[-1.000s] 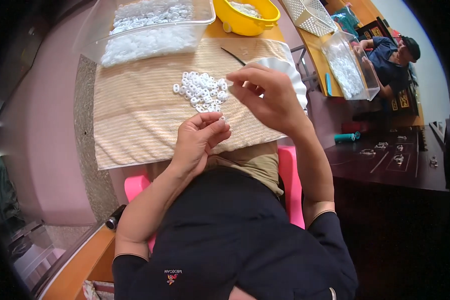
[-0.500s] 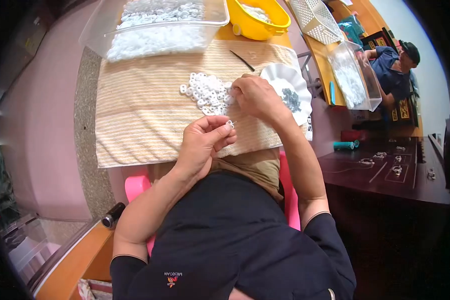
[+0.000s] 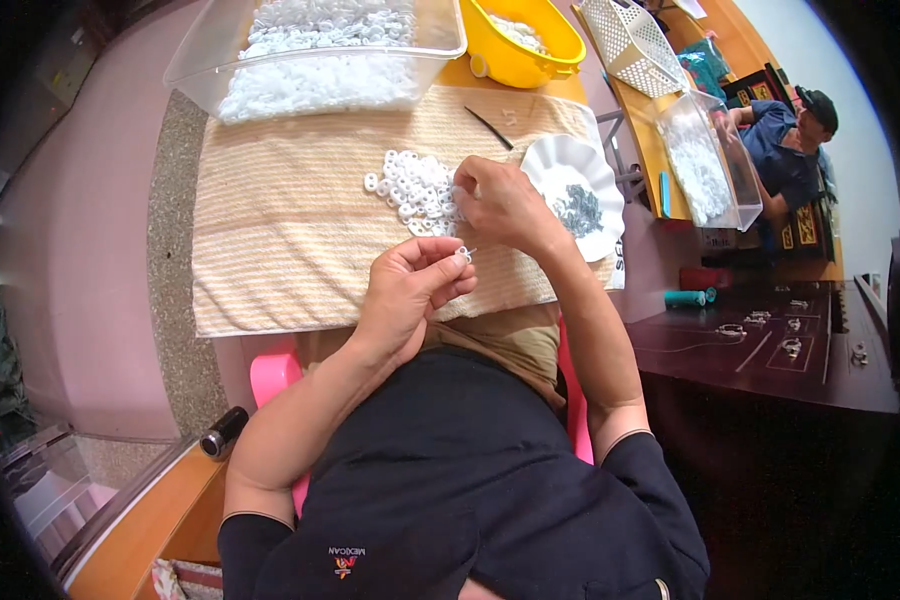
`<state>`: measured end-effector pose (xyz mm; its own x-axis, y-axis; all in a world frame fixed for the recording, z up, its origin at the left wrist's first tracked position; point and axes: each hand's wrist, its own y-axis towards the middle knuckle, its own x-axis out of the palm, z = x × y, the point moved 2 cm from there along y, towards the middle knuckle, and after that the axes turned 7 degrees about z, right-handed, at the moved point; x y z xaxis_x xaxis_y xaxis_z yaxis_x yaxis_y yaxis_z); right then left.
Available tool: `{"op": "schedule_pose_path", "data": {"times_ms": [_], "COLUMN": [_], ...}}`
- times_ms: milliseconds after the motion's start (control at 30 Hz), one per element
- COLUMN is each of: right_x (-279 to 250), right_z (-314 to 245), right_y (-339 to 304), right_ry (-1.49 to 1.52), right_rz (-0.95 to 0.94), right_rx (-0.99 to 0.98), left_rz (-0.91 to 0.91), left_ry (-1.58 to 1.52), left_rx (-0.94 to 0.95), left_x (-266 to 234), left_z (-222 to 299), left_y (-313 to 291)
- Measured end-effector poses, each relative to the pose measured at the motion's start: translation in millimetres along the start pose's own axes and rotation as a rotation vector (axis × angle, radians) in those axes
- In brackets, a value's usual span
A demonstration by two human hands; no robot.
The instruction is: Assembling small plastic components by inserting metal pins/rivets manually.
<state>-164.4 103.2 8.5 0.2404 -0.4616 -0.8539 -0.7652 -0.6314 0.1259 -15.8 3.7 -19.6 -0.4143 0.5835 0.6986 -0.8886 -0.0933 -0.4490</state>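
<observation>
Between the thumb and index finger of my left hand (image 3: 408, 290) is pinched a small white plastic piece (image 3: 463, 256) with a thin tip poking out. My right hand (image 3: 510, 205) reaches down at the right edge of a loose pile of small white pieces with holes (image 3: 415, 190). Its fingers are curled together; the fingertips are partly hidden, so I cannot make out what they hold. Right of that hand sits a white fluted dish (image 3: 555, 152) with a heap of small dark grey bits (image 3: 578, 212) in it.
A striped towel (image 3: 270, 240) covers the table. A clear tub (image 3: 320, 55) of white pieces and a yellow container (image 3: 520, 60) stand at the far side. A thin black stick (image 3: 490, 128) lies near the dish. A co-worker (image 3: 785, 150) sits at right behind another clear tub (image 3: 705, 165).
The view has shifted slightly. My right hand stays by the pile, its fingers more bent downward. My left hand still pinches the small white piece.
</observation>
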Motion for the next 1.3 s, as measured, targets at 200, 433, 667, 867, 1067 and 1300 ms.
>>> {"op": "schedule_pose_path", "data": {"times_ms": [200,433,667,867,1067,1300], "right_x": [-4.9,-9.9,-4.1,-3.9,-0.5,2.0], "right_z": [1.5,12.3,20.4,24.6,25.4,25.4], "right_y": [-12.3,-33.4,-56.9,-66.6,-73.6,-77.6], "right_ry": [0.129,0.356,0.784,0.909,1.031,1.118], "right_rz": [0.109,0.132,0.090,0.104,0.048,0.034], "right_rx": [-0.068,-0.014,0.246,0.284,0.321,0.329], "left_rz": [-0.003,0.005,0.017,0.036,0.049,0.062], "left_ry": [-0.008,-0.017,-0.020,-0.015,-0.007,0.005], "left_rx": [0.006,0.016,0.014,0.021,0.012,0.008], "left_x": [0.5,-0.1,0.7,-1.1,-2.4,-1.9], "left_z": [0.5,2.0,2.9,0.9,-0.9,-1.5], "left_y": [0.2,0.0,0.3,1.5,2.5,2.7]}}
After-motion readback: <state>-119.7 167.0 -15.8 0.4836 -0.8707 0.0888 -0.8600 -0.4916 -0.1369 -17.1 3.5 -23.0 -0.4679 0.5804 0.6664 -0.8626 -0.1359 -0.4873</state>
